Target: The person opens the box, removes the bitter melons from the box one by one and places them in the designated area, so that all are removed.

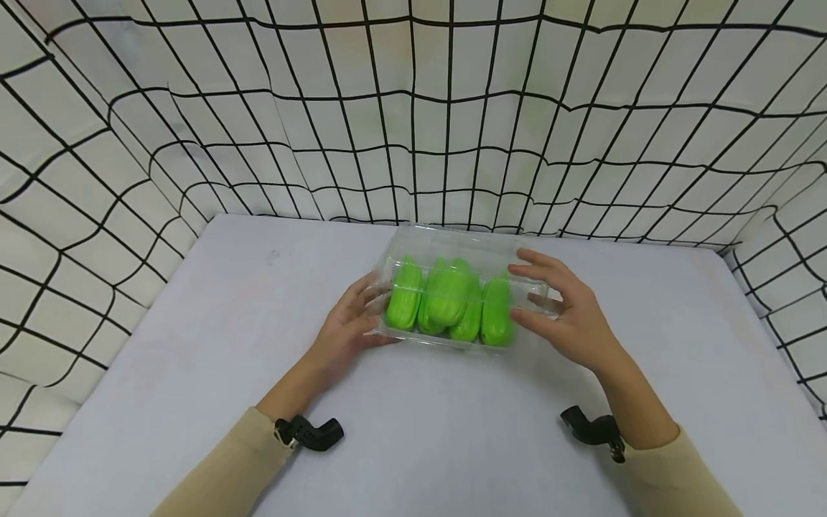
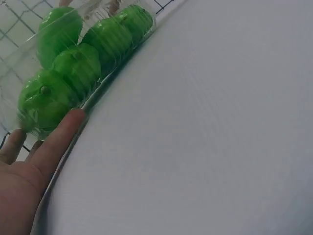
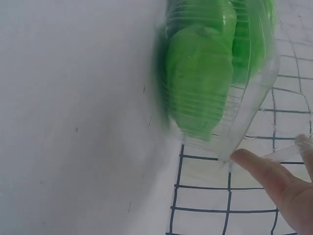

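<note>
A clear plastic clamshell container (image 1: pixel 446 341) holds several bright green, elongated vegetable-like pieces (image 1: pixel 450 294); their exact kind is unclear. One piece lies on top of the others. My left hand (image 1: pixel 349 319) grips the container's left end, with the thumb (image 2: pixel 63 134) along its lower front edge. Around the right end, my right hand (image 1: pixel 568 309) has its fingers spread apart over the clear lid. In the right wrist view the thumb (image 3: pixel 261 169) touches the container's rim at the near corner. Part of the right fingers shows through the plastic.
The container is on a white tabletop (image 1: pixel 413 431). Behind it and along both sides rises a white backing with a black grid net (image 1: pixel 413 100). A black band with a curved mount (image 1: pixel 316 434) is on each wrist.
</note>
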### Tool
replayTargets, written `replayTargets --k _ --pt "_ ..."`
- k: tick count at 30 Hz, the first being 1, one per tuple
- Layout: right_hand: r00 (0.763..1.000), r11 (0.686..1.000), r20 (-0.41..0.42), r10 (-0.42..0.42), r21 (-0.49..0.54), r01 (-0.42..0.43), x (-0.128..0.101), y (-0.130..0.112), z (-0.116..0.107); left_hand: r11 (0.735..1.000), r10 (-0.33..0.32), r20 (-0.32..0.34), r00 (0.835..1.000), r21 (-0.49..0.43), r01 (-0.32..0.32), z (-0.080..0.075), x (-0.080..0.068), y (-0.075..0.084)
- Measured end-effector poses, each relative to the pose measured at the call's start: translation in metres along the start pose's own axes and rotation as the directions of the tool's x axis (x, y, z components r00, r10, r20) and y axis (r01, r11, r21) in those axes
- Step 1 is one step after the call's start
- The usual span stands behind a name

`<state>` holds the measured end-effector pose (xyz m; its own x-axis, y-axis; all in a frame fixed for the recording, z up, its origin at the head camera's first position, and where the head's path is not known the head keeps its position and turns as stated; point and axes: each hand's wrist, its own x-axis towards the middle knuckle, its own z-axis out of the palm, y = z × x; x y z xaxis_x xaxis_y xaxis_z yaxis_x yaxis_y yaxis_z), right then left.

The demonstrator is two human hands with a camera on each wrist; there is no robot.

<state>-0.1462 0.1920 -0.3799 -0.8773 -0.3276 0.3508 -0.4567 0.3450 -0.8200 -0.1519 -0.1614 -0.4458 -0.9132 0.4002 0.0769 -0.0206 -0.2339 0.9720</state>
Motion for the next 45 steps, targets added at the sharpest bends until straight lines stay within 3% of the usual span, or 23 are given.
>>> replayTargets --k 5,14,21,27,31,36,45 --pt "0.996 0.997 -0.078 0.041 0.070 -0.035 -0.0014 0.0016 -0.0024 0.999 -0.027 0.036 0.999 -0.035 0.028 0.0010 -0.0008 0.0001" --pt "0.990 0.997 -0.140 0.000 0.079 0.011 0.0020 0.0055 -0.0064 0.995 -0.094 0.070 0.993 -0.008 0.095 0.0001 0.0005 -0.0005" --pt "0.985 0.985 -0.174 0.013 0.171 0.017 0.0015 0.0075 -0.0085 0.996 -0.081 0.132 0.988 -0.013 0.084 -0.0026 0.0023 -0.0027" --pt "0.979 0.988 -0.200 0.033 0.158 -0.001 0.0019 0.0084 -0.0093 0.989 -0.068 0.158 0.985 0.141 0.046 -0.0025 0.0009 -0.0046" --pt "0.978 0.985 -0.205 0.028 0.172 0.007 0.0023 0.0086 -0.0101 0.981 -0.056 0.125 0.991 0.192 0.031 -0.0007 0.0001 -0.0045" --pt "0.979 0.976 -0.201 0.024 0.218 0.021 0.0029 0.0083 -0.0104 0.975 -0.072 0.046 0.996 0.211 0.061 0.0004 -0.0007 -0.0016" --pt "0.979 0.958 -0.198 0.051 0.287 0.009 0.0028 0.0099 -0.0099 0.988 -0.102 0.093 0.990 0.127 0.089 -0.0047 -0.0003 -0.0005"
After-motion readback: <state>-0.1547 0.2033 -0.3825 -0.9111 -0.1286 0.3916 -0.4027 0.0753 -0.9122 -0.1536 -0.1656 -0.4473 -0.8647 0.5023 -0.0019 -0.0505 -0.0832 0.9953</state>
